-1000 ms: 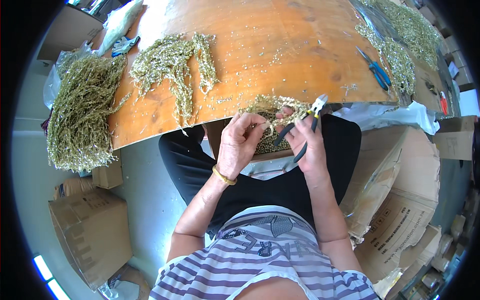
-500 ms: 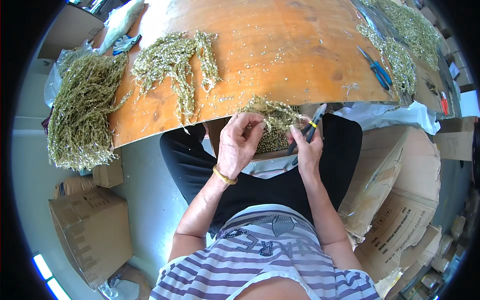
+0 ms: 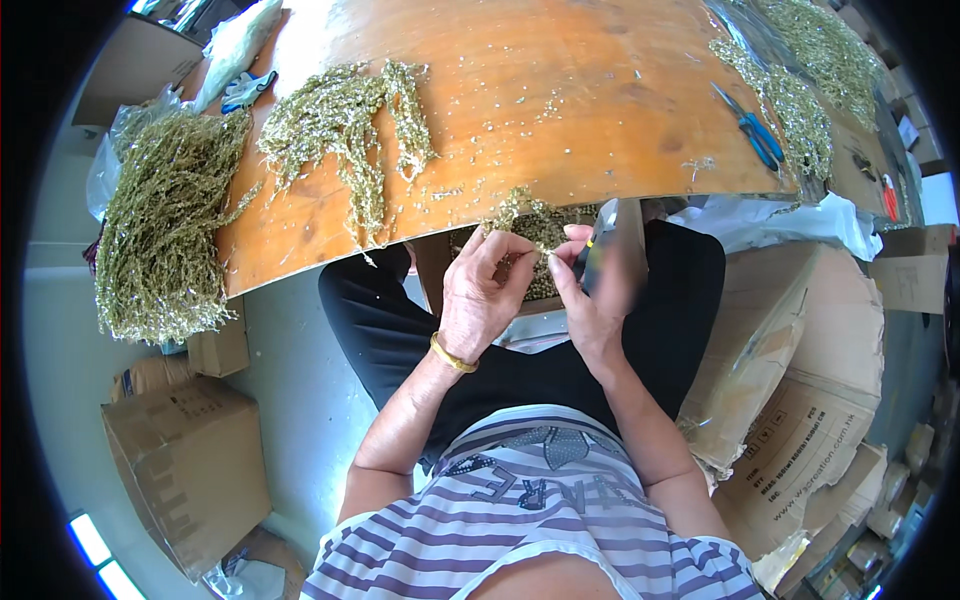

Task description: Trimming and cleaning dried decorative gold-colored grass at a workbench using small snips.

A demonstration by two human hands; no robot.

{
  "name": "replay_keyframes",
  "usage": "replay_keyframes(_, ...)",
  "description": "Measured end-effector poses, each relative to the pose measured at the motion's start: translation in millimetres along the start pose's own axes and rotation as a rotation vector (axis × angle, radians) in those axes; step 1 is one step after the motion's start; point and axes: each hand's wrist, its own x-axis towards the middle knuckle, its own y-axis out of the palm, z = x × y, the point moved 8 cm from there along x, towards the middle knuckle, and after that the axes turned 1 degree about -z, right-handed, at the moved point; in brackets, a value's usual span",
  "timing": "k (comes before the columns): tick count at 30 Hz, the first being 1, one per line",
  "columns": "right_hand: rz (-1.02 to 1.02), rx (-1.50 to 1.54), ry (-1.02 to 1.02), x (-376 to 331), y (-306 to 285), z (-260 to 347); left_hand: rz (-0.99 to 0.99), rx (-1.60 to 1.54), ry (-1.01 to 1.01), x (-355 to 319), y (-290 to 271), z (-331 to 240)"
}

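My left hand (image 3: 482, 288) is closed in a pinch on a gold beaded strand (image 3: 520, 208), just off the table's near edge. Thumb and fingers of my right hand (image 3: 596, 305) meet the strand's other end, close to the left fingertips. Dark pliers (image 3: 603, 225) with a yellow band lie in the right palm, jaws pointing up and away; motion blurs the outer part of that hand. Below both hands, between my knees, sits a box of small gold beads (image 3: 543, 288), partly hidden by the fingers.
Gold strands hang in a thick bunch (image 3: 165, 225) over the left table edge, with a smaller heap (image 3: 325, 115) beside it. Blue-handled pliers (image 3: 760, 140) lie at the right near more strands (image 3: 800, 125). Cardboard boxes stand left (image 3: 190, 480) and right (image 3: 800, 420) of my legs.
My right hand has moved left toward the left fingers and turned, so the pliers now point more upward. The strand between the hands is gathered closer together.
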Motion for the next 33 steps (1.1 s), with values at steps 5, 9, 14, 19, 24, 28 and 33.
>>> replay_keyframes(5, 0.019, 0.6, 0.477, -4.9, 7.6, -34.6, 0.091, -0.103, -0.027, -0.2, 3.7, 9.5)
replay_keyframes(9, 0.175, 1.021, 0.71, -14.0, 25.5, -36.9, 0.09, -0.126, -0.026, 0.2, 3.5, 9.3)
replay_keyframes(14, 0.241, 1.08, 0.698, -11.6, 26.9, -34.4, 0.084, -0.246, -0.109, -2.6, 7.1, 10.8)
replay_keyframes(19, 0.132, 0.848, 0.543, -2.2, 11.3, -38.5, 0.253, -0.492, -0.327, -7.8, 21.7, 22.7)
replay_keyframes(24, 0.088, 0.716, 0.497, -4.0, 4.2, -39.8, 0.212, -0.444, -0.258, -6.8, 23.8, 24.5)
replay_keyframes(28, 0.094, 0.701, 0.507, -6.4, 7.4, -43.1, 0.204, -0.447, -0.262, -8.4, 24.1, 27.9)
replay_keyframes(33, 0.112, 0.638, 0.513, -9.5, 11.1, -42.5, 0.114, -0.438, -0.268, -10.1, 19.8, 33.1)
